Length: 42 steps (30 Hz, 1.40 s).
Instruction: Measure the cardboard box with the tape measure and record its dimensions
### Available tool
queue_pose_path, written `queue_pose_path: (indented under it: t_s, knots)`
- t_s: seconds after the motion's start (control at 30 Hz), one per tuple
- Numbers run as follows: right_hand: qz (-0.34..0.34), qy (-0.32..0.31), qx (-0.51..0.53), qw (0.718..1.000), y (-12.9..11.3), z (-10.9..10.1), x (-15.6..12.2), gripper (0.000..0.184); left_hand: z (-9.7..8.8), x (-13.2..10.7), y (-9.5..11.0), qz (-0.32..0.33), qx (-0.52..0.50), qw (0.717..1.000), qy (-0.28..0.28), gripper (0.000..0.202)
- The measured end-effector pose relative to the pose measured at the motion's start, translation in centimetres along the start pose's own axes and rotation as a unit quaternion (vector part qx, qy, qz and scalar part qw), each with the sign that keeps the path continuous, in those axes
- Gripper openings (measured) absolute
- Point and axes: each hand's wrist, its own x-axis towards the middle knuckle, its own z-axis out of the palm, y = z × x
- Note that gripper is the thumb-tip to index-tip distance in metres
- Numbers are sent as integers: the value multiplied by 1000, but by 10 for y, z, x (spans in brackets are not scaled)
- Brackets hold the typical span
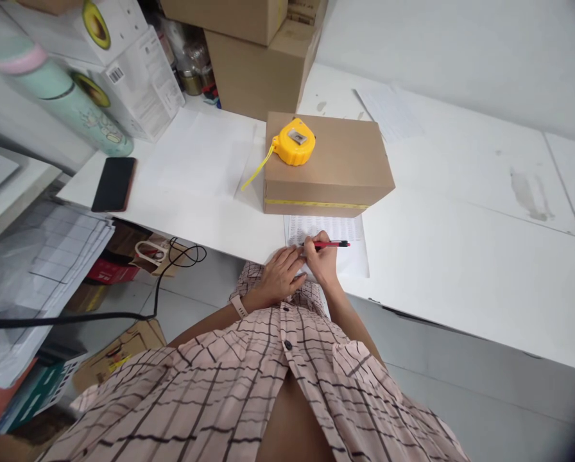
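My right hand (pixel 320 260) grips a red pen (pixel 333 244), its tip on a printed sheet of paper (pixel 338 231) at the near edge of the white table (pixel 461 256). My left hand (pixel 280 277) lies flat beside it, fingers stretched out on the sheet's left corner. Just beyond the sheet stands a brown cardboard box (pixel 328 163). A yellow tape measure (pixel 294 141) rests on top of it, and its tape runs along the box's front face.
A black phone (pixel 114 183) lies at the table's left end beside a green bottle (pixel 63 96) and white avocado-print cartons (pixel 133 70). Bigger cardboard boxes (pixel 258 58) stand behind. Loose papers (pixel 388 112) lie at the far right. A black cable (pixel 172 256) hangs below the table's edge.
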Motion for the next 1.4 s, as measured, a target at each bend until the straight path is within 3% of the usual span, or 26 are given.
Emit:
queue_pose_path:
  t_s: [0.8, 1.4]
  knots:
    - [1, 18, -5, 1000, -1, -1, 1, 30, -4, 1, 1, -14, -8, 1000, -21, 39]
    - [5, 22, 6, 1000, -3, 0, 1, 25, -3, 1, 1, -5, -4, 1000, -6, 39]
